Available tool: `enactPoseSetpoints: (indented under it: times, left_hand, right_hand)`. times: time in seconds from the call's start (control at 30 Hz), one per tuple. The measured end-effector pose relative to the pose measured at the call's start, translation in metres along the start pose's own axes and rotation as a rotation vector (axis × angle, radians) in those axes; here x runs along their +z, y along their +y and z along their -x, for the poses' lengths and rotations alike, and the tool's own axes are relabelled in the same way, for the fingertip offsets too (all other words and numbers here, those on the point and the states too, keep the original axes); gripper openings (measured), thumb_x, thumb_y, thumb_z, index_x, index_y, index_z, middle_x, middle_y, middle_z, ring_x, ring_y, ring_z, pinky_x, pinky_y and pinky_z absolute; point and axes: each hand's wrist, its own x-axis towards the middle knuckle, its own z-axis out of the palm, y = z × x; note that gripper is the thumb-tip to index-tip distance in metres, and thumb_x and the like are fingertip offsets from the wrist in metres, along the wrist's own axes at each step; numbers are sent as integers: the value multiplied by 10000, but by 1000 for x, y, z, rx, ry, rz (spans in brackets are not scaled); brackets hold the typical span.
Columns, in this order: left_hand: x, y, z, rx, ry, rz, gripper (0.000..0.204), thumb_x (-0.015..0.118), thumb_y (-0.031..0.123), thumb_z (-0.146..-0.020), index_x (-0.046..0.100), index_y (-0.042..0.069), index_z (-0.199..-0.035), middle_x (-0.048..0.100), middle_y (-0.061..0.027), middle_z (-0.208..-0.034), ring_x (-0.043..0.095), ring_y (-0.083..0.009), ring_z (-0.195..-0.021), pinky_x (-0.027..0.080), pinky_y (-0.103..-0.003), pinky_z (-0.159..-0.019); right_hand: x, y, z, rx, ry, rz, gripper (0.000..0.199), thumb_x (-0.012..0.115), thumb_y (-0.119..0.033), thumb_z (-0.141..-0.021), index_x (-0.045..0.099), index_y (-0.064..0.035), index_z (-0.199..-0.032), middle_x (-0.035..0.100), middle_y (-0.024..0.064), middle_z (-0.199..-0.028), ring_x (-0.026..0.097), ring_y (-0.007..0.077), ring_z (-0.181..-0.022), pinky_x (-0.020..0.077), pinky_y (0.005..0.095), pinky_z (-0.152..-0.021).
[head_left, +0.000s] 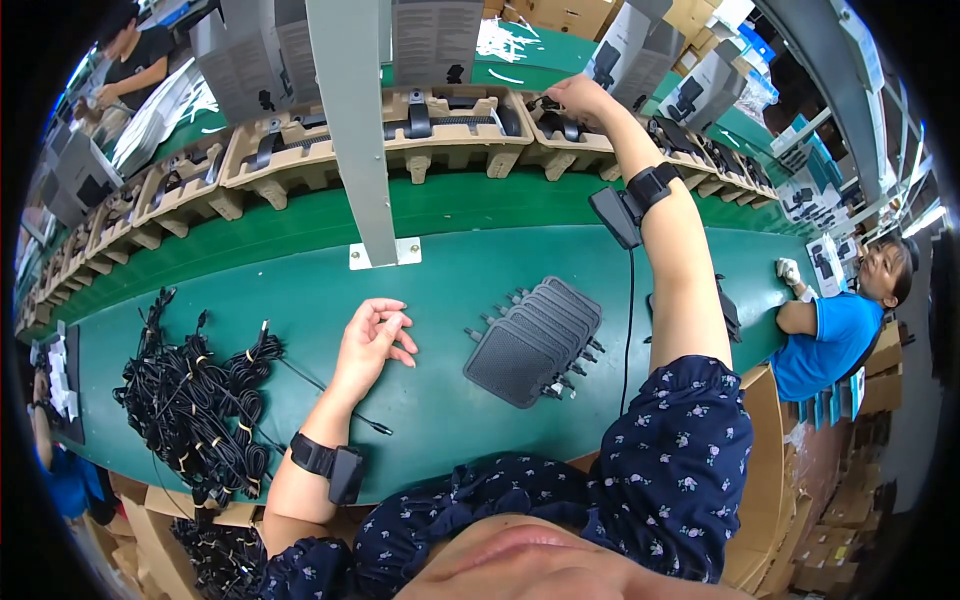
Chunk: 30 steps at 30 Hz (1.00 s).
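Note:
My left hand (372, 345) rests over the green tabletop (440, 290), fingers loosely bent and apart, holding nothing. To its left lies a pile of black cables (200, 400) tied in bundles; one loose cable end runs beneath my left wrist. Right of that hand is a fanned stack of flat black panels (535, 340) with small connectors along their edges. My right arm stretches far forward, and my right hand (578, 98) is over a brown molded pulp tray (565, 148) holding black parts. Its fingers are pinched down there; what they grip is too small to make out.
A line of similar pulp trays (260, 170) crosses the far side on a green conveyor belt (440, 200). A grey metal post (350, 130) rises between the table and me. Printed boxes (435, 40) stand beyond. A person in blue (830, 340) works at the right.

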Motion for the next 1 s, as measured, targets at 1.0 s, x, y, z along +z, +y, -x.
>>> enactPoseSetpoints:
  times: [1.0]
  left_hand:
    - [5,1,0,10,16,-5,196,489,95,-912,456,-26,-1062,521,-117,-939,592,-163,-683,537,-272,-519]
  right_hand:
    - [79,37,-40,-167,292,17,260,446,-249,-865,558,-72,-1018,613,208,-973,573,383,-936,441,449,-827]
